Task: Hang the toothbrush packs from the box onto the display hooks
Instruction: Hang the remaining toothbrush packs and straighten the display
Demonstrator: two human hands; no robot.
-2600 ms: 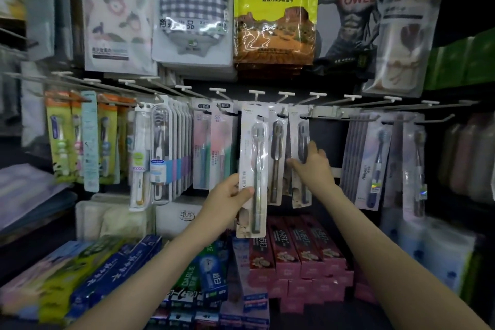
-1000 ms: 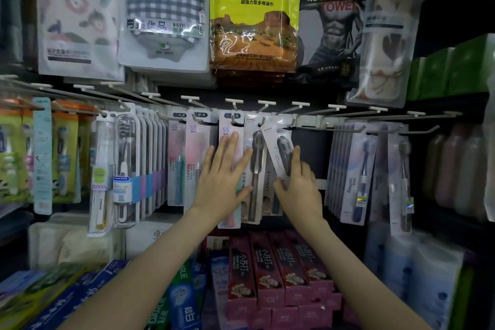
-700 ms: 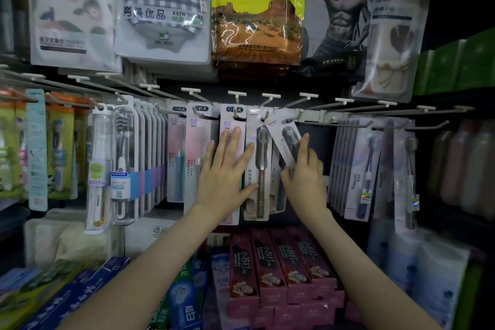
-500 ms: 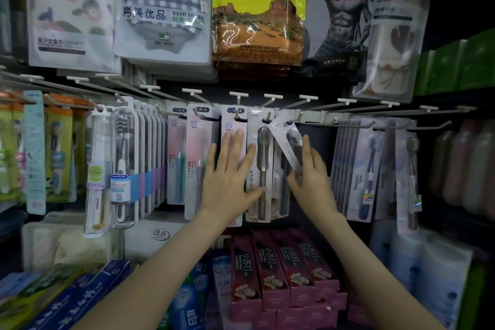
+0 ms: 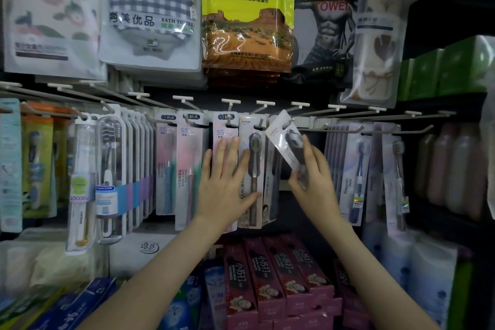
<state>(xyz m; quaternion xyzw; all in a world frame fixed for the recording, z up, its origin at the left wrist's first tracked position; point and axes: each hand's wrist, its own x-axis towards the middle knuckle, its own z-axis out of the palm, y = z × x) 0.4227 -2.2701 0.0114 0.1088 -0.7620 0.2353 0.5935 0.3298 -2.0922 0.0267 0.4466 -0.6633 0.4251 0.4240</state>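
Observation:
A row of display hooks (image 5: pixel 263 106) runs across the middle of the rack, most carrying toothbrush packs. My left hand (image 5: pixel 227 182) lies flat with straight fingers against a hanging white pack with a grey brush (image 5: pixel 251 169) and the pink pack beside it. My right hand (image 5: pixel 312 177) grips a tilted white toothbrush pack (image 5: pixel 288 142), whose top edge sits up at a hook (image 5: pixel 294 108). Whether its hole is on the hook is unclear. No box is in view.
Bath towel packs (image 5: pixel 246 13) hang above the hooks. More toothbrush packs (image 5: pixel 109 177) fill the hooks at left and right (image 5: pixel 356 174). Pink toothpaste boxes (image 5: pixel 270 284) and blue ones (image 5: pixel 69 308) lie on the shelf below. Bottles (image 5: pixel 455 169) stand at the far right.
My left hand let go of its pack, which now hangs on a hook, and flattened against it. My right hand took a pack, tilted it and lifted its top toward a hook.

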